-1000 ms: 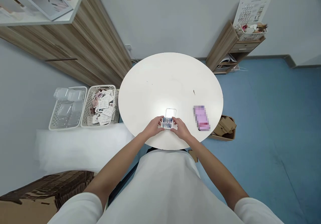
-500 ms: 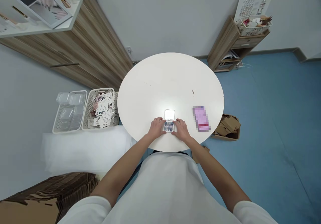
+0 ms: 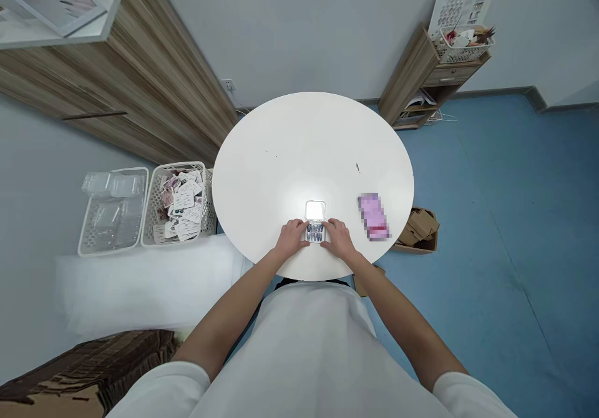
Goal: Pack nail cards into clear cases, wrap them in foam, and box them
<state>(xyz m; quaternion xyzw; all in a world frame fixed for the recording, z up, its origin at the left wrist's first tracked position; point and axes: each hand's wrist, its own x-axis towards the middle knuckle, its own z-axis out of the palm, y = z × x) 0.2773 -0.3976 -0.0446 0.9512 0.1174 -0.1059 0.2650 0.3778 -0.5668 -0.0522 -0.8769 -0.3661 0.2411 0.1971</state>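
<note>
Two grips are half-curled; your left hand (image 3: 291,238) and right hand (image 3: 339,239) hold opposite sides of the open case (image 3: 315,233); white table (image 3: 309,137) beneath.

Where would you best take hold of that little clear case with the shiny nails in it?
Probably by the two side edges of the case, from left and right, where the left hand and right hand are. The lid is open on the far side and the nails lie exposed, so fingers coming from above could disturb them.
</note>
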